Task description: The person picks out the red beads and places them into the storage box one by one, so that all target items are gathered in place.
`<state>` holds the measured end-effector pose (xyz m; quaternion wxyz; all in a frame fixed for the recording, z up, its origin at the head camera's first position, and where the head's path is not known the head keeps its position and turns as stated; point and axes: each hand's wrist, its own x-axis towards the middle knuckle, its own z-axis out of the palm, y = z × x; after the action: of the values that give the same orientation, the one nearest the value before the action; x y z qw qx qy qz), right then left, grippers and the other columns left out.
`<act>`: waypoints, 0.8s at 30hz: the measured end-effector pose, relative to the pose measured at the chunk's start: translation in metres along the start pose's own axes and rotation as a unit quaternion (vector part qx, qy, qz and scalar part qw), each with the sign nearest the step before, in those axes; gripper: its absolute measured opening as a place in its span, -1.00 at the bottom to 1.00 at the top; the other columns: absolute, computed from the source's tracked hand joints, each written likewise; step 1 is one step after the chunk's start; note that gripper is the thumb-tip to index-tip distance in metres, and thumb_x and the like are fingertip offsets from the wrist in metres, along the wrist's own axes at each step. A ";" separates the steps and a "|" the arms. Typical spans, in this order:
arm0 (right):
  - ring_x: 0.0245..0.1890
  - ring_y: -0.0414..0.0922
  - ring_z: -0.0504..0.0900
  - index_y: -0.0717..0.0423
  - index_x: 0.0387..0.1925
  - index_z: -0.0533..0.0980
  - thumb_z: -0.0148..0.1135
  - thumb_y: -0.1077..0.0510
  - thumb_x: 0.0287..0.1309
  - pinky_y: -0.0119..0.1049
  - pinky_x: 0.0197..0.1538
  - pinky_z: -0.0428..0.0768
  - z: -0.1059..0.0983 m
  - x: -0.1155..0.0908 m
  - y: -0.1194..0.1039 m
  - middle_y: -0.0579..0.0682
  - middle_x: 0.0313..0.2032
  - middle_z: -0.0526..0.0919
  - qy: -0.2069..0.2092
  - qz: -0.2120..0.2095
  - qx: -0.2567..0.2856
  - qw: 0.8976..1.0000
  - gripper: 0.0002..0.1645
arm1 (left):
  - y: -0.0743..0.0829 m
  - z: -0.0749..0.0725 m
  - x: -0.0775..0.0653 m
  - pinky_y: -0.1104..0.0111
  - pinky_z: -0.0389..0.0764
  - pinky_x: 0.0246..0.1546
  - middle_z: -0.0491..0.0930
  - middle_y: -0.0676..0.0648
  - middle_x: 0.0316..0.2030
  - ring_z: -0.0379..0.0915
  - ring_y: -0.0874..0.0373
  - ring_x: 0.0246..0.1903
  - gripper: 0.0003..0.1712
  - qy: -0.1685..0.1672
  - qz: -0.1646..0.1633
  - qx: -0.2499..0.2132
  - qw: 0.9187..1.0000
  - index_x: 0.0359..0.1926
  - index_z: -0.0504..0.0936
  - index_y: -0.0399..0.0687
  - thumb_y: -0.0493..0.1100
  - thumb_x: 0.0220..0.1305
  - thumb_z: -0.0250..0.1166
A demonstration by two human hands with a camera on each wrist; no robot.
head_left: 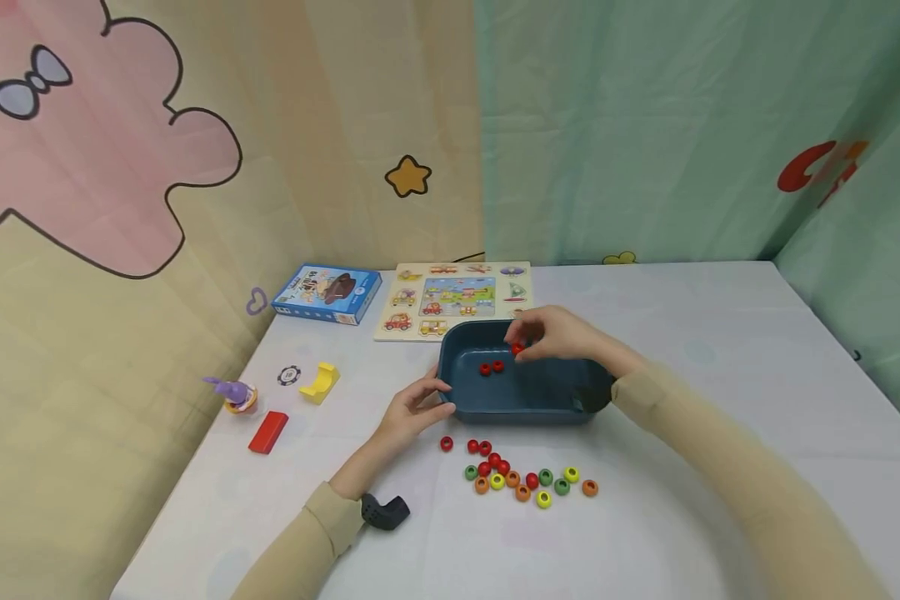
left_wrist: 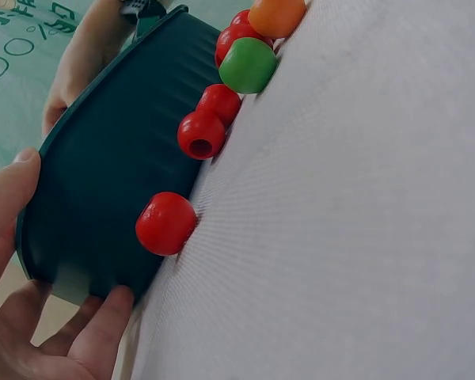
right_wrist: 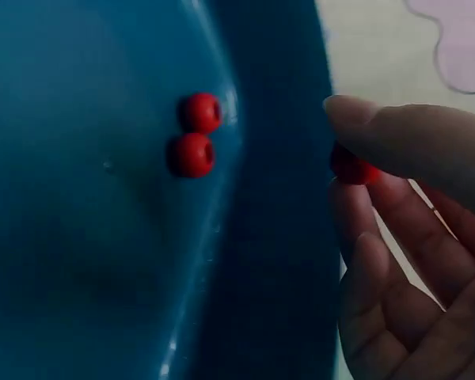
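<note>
My right hand (head_left: 558, 333) pinches a red bead (right_wrist: 353, 166) between thumb and fingertips, over the inside of a dark blue tray (head_left: 525, 417). On the tray floor two red beads (right_wrist: 196, 134) lie side by side. My left hand (head_left: 412, 406) holds the tray's left end, thumb and fingers spread around its corner, as the left wrist view shows. In front of the tray, loose beads in several colours lie on the table: a lone red bead (head_left: 446, 444) at the left, more red ones, then green (head_left: 545, 477), yellow (head_left: 543, 499) and orange (head_left: 589, 488) ones.
Behind the tray lie a wooden picture puzzle board (head_left: 390, 329) and a blue box (head_left: 326, 293). To the left are a yellow curved block (head_left: 320, 383), a round chip (head_left: 288, 375), a red block (head_left: 268, 432) and a purple figurine (head_left: 232, 393). A black curved piece (head_left: 385, 512) lies by the left sleeve.
</note>
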<state>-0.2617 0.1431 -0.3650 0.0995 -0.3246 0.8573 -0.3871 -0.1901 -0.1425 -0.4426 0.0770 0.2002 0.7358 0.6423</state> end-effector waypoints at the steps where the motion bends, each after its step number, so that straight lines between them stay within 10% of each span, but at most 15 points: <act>1: -0.33 -0.15 0.52 0.18 -0.22 0.53 0.37 0.22 -0.12 -0.29 -0.23 0.54 0.001 0.008 0.005 -0.05 -0.34 0.57 -0.016 0.008 -0.003 1.000 -0.66 | -0.004 0.000 0.001 0.18 0.29 0.11 0.04 0.00 0.32 -0.02 0.06 0.27 -0.60 0.000 -0.003 -0.001 1.000 -0.06 0.45 -0.29 -0.17 0.11 0.27; 9: -0.38 -0.22 0.54 0.12 -0.28 0.56 0.40 0.25 -0.19 -0.35 -0.30 0.54 0.018 0.040 0.035 -0.11 -0.39 0.59 -0.088 0.034 -0.065 0.993 -0.68 | -0.017 0.001 0.001 0.20 0.22 0.15 0.08 0.06 0.30 -0.06 0.19 0.28 -0.54 0.012 0.001 0.026 1.000 -0.08 0.49 -0.19 -0.01 0.06 0.30; 14: -0.41 -0.24 0.53 0.01 -0.29 0.56 0.42 0.21 -0.22 -0.34 -0.33 0.51 0.023 0.042 0.038 -0.18 -0.40 0.60 -0.085 0.056 -0.110 0.989 -0.67 | 0.002 0.003 0.000 0.18 0.23 0.15 0.06 0.00 0.31 -0.06 0.15 0.28 -0.57 0.005 -0.006 0.021 1.000 -0.07 0.46 -0.29 -0.10 0.10 0.27; 24: -0.46 -0.20 0.53 0.11 -0.14 0.53 0.39 0.20 -0.15 -0.33 -0.37 0.54 -0.002 0.023 0.009 -0.02 -0.26 0.62 -0.036 0.015 -0.042 0.998 -0.58 | 0.012 0.004 -0.004 0.09 0.16 0.17 0.01 -0.13 0.32 -0.11 0.06 0.29 -0.59 -0.005 0.000 0.023 1.000 -0.06 0.43 -0.37 -0.19 0.13 0.25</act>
<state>-0.2845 0.1339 -0.3683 0.1223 -0.3289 0.8734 -0.3377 -0.1829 -0.1391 -0.4319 0.0761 0.2048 0.7501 0.6242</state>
